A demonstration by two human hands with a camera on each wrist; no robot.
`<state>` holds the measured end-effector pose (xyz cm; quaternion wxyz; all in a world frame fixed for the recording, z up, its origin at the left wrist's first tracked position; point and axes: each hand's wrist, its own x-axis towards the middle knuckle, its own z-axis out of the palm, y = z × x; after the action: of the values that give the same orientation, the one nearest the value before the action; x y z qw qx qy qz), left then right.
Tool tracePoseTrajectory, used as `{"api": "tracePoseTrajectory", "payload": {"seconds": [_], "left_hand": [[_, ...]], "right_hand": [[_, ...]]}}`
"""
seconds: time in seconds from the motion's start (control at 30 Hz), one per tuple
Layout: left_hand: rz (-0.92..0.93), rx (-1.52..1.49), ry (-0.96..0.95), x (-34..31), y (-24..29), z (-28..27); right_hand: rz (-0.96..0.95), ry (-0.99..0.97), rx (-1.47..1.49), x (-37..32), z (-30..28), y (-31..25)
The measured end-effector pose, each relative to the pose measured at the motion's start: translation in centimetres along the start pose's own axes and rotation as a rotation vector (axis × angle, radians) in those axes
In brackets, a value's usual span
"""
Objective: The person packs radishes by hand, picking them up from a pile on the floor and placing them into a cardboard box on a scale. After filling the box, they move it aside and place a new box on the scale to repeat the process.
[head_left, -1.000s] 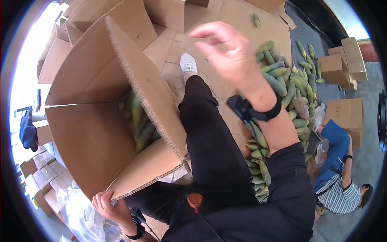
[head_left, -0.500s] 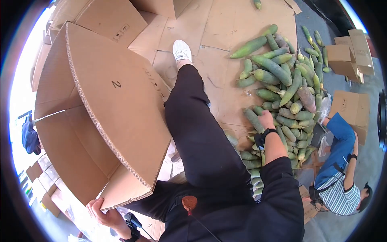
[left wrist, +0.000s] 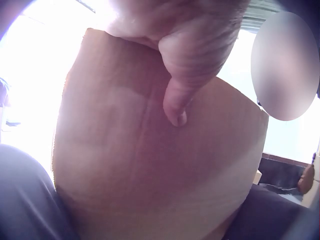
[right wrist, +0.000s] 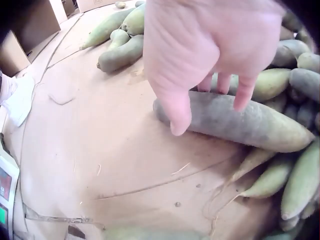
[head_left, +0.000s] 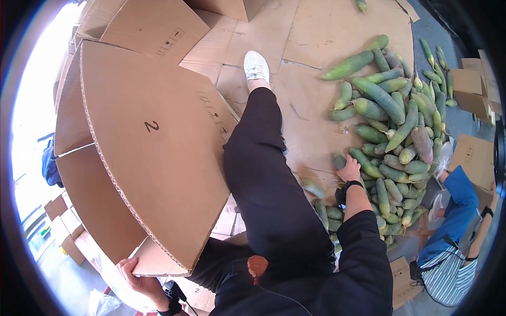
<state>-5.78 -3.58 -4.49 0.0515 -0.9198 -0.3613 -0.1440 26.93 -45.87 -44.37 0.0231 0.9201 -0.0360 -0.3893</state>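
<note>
A large cardboard box (head_left: 153, 152), marked with a "2", leans in front of my left leg, its opening toward the left. My left hand (head_left: 141, 279) grips the edge of its near corner; in the left wrist view the thumb (left wrist: 176, 107) lies flat on the cardboard panel. Over at the heap of green radishes (head_left: 390, 105), my right hand (head_left: 350, 171) holds a thick green radish (right wrist: 250, 122). Its thumb is on the near side and its fingers reach over the top. The radish lies at the heap's edge, and the box's contents are hidden.
Flattened cardboard (head_left: 300, 110) covers the floor, where my white shoe (head_left: 256, 67) stands. More cartons (head_left: 155, 31) stand at the back left. A person in a striped shirt (head_left: 448, 276) sits at the right. Another radish (head_left: 312, 187) lies beside my knee.
My right hand has come down from the air to the heap and taken hold of a radish. The box has tipped, showing its marked side. My left hand has kept its corner.
</note>
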Motion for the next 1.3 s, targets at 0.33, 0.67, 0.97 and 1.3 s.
{"api": "tracePoseTrajectory", "payload": {"seconds": [0.33, 0.67, 0.97, 1.3], "left_hand": [[-0.046, -0.020, -0.005, 0.4, 0.8, -0.1], [-0.035, -0.027, -0.001, 1.0, 0.8, -0.4], [-0.018, -0.020, -0.012, 1.3, 0.6, -0.5], [-0.001, -0.064, 0.052, 1.5, 0.2, -0.6]], "right_hand": [[-0.146, 0.020, -0.399, -2.1, 3.1, -3.1], [-0.167, -0.048, -0.460, -2.0, 8.1, -1.2], [-0.245, -0.045, -0.412, -4.2, 5.0, -1.4], [-0.423, 0.223, 0.259, -2.0, -3.1, -1.9]]}}
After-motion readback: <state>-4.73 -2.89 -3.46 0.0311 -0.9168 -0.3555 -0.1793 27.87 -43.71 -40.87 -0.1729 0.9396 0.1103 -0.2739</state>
